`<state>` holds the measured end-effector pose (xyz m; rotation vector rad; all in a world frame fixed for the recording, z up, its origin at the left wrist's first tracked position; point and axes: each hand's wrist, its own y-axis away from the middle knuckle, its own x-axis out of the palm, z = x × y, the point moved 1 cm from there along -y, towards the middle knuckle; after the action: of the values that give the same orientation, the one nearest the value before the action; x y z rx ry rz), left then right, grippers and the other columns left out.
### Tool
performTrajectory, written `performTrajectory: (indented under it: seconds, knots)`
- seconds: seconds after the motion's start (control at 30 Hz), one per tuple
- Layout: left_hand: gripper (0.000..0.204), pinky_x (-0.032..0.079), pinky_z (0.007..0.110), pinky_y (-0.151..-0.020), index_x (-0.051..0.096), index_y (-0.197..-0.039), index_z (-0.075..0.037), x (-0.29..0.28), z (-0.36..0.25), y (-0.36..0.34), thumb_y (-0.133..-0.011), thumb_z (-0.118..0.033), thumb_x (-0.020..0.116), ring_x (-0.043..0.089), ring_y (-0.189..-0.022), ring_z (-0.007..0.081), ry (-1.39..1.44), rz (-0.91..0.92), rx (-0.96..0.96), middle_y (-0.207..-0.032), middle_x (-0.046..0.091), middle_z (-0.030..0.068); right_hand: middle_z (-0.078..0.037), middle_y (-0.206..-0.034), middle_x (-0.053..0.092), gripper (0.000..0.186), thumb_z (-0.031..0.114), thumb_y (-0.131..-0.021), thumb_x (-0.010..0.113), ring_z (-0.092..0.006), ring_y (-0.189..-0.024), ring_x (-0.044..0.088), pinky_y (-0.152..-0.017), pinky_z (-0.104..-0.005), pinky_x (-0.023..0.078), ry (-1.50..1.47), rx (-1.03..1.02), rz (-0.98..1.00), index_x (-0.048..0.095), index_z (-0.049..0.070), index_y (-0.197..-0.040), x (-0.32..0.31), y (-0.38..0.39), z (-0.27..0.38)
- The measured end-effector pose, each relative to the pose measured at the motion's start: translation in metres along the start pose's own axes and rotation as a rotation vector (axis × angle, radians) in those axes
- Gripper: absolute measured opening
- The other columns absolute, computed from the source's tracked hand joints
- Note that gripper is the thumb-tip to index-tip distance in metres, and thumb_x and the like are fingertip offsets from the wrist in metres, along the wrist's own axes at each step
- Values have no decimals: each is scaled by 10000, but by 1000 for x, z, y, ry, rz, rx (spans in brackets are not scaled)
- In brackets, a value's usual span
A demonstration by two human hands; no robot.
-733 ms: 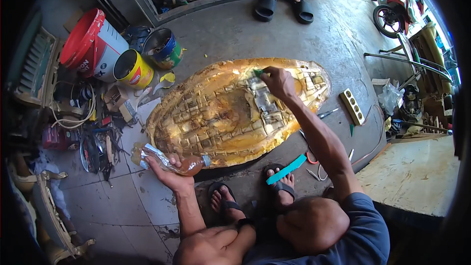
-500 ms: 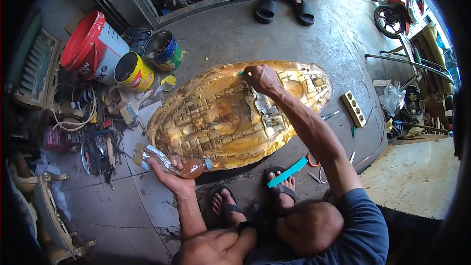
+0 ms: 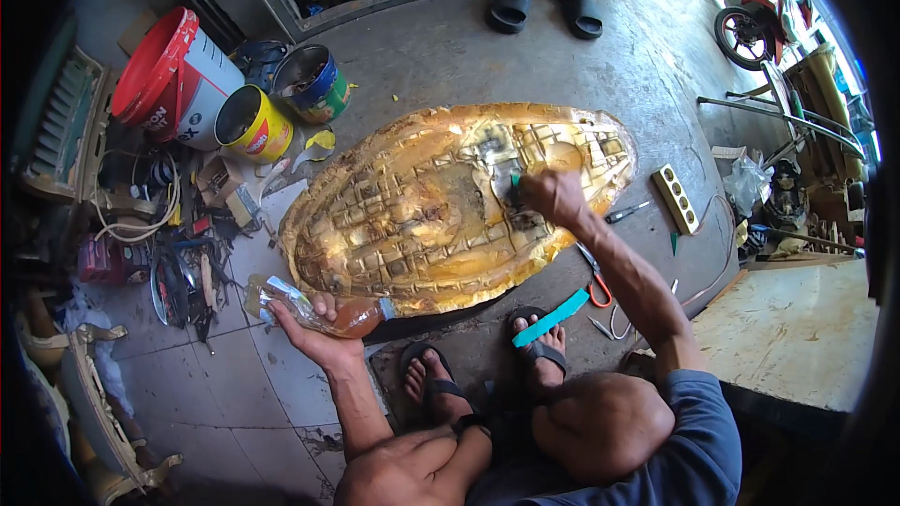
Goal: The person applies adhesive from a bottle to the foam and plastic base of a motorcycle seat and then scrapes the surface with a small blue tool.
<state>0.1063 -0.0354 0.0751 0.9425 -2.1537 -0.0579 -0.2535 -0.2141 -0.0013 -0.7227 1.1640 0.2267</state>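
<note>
A plastic bottle [image 3: 314,307] of amber liquid is gripped on its side by the left hand [image 3: 314,335], just beside the near edge of a large golden moulded shell [image 3: 412,211] lying on the concrete floor [image 3: 450,56]. A small green tool [image 3: 515,189] is pressed onto the shell's grid-patterned surface by the right hand [image 3: 555,197]. Paint cans [image 3: 281,103] and scattered hand tools [image 3: 192,262] are seen to the left.

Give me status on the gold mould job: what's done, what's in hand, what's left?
Done: most of the big oval mould looks glossy amber, so largely coated. In hand: the right hand presses a small green-handled tool onto the grey patch near the middle; the left hand holds a plastic bottle of amber liquid, tipped at the mould's near edge. Left: that dull grey patch, probably; the rest I can't judge.
</note>
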Motion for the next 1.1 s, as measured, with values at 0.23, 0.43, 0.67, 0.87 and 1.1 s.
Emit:
performTrajectory:
  seconds: [0.23, 0.43, 0.67, 0.87, 1.1]
  knots:
    - [444, 406, 253, -520, 477, -1125, -181, -18, -21, -19, -948, -584, 536, 481, -554, 94, -40, -33, 46, -655, 526, 4, -108, -796, 673, 286, 250, -853, 687, -193, -692, 637, -661, -317, 503, -343, 869, -300, 728, 57, -1060, -72, 55, -3]
    - [593, 487, 266, -546, 435, -1335, -169, -56, -42, -45, -921, -567, 584, 504, -574, 105, -215, -301, 104, -967, 591, 73, -108, -1249, 556, 385, 282, -858, 667, -265, -1156, 531, -908, -441, 508, -1153, 1439, -486, 664, 59, -1171, -66, 130, -8]
    - [497, 481, 298, -424, 569, -1043, -106, -81, -20, -82, -911, -585, 569, 506, -467, 123, -178, 8, -280, -730, 583, 28, -78, -1195, 610, 421, 252, -876, 676, -246, -1111, 567, -790, -394, 533, -1355, 1331, -365, 595, 27, -1222, -48, 95, -25]
    - [417, 426, 303, -473, 557, -1120, -189, 19, 27, -167, -897, -537, 606, 452, -544, 113, -248, 110, -211, -849, 547, 2, -142, -1249, 582, 337, 189, -942, 584, -269, -1110, 614, -892, -358, 557, -1446, 1049, -381, 593, -14, -1211, -56, -30, -108]
    - [607, 458, 271, -545, 422, -1413, -226, 94, 80, -204, -904, -488, 623, 556, -643, 155, -234, 355, -283, -1418, 454, 177, -64, -1101, 670, 319, 260, -902, 609, -183, -1037, 620, -840, -331, 480, -1175, 1080, -428, 667, 93, -1168, -58, -26, -124]
